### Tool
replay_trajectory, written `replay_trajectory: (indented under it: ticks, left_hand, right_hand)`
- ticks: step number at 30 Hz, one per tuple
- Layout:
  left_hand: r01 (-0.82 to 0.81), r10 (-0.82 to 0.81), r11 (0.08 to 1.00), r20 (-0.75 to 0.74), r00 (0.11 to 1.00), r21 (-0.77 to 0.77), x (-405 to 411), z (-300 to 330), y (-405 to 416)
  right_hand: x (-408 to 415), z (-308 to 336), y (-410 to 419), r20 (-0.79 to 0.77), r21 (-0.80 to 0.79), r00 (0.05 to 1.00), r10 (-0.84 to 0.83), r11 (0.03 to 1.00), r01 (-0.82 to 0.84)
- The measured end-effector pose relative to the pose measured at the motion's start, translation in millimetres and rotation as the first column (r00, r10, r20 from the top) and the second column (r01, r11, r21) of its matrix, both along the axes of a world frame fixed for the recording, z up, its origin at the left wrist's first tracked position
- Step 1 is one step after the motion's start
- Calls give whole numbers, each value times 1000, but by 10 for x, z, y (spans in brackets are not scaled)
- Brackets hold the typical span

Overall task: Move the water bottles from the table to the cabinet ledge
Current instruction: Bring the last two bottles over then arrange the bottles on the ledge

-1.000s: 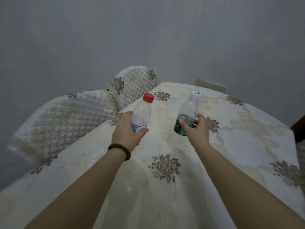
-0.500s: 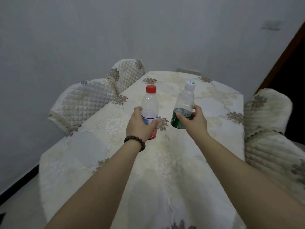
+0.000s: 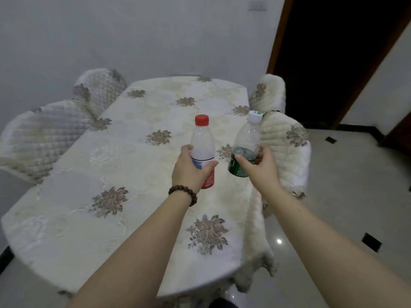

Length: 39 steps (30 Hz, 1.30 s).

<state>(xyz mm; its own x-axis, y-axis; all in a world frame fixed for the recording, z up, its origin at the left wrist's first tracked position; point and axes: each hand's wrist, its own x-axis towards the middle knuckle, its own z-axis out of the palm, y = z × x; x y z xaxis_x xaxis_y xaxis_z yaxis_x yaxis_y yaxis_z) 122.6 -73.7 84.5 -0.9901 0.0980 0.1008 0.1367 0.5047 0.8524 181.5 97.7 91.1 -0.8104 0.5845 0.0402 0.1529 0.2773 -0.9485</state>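
Note:
My left hand point(image 3: 189, 171), with a bead bracelet at the wrist, grips a clear water bottle with a red cap and red-and-white label point(image 3: 202, 141), held upright above the table. My right hand point(image 3: 261, 166) grips a clear water bottle with a white cap and green label point(image 3: 246, 138), tilted slightly right. Both bottles are lifted off the cream floral tablecloth on the table point(image 3: 138, 165). No cabinet ledge is in view.
Quilted covered chairs stand at the table's left point(image 3: 42, 134) and right point(image 3: 287, 141). A dark doorway with a wooden frame point(image 3: 329, 58) opens at the back right. Glossy tiled floor point(image 3: 347, 196) lies to the right of the table.
I have backed away from the table and turned right, with both bottles held up. The table's near edge, the right chairs, the floor and the doorway have come into view.

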Motion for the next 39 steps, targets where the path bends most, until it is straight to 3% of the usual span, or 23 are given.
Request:
replay_trajectory:
  ticks: [8,16,21,27,33,39]
  left_hand:
    - [329,-328,944,-12,944,13,733,-22,1147]
    - [639,-639,769,-7,769,18,2044,-33,2455]
    - [822,-821,568,90,564,39,3412,-195,3162]
    - [965,-958,259,132,253,29,5300,-338,3561]
    - [998,-991,-57,122,-56,-10,7179,-397,3537]
    - [944,-936,-329,136,-324,-14,8798,-453,3260]
  right_hand:
    - [1312,55,917,5,10,938,-347,938,347]
    - [3168,23,1736,-2,24,752,-659,752,659]
    - [4880,-103,1921,30,3,541,-841,541,841]
    - [6827,-285,1600,59,2,206,-977,206,979]
    - [8497,-418,924,83,8,-136,-987,-136,991]
    - [9798,-487,98,91,2,-391,-916,-392,920]
